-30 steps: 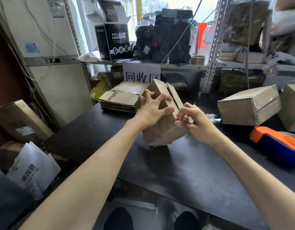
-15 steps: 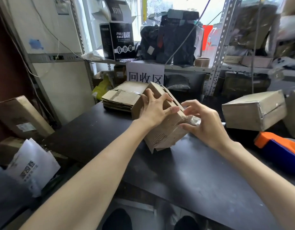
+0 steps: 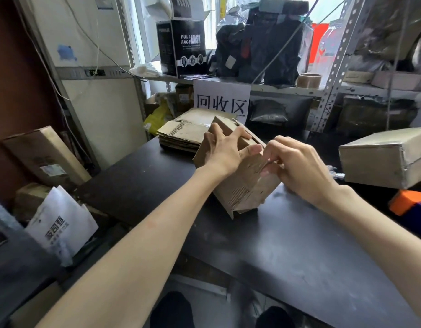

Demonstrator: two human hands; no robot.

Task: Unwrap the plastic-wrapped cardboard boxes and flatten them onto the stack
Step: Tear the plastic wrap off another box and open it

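My left grip curls round the tipped box, pinning it to the table, so my right grip, pinching the plastic wrap, can peel it off.

left hand grips tilted box on table; right hand pinches plastic wrap

Backlit window glare, dim foreground, soft focus, bowed edges

mask box, tape roll, paper sign
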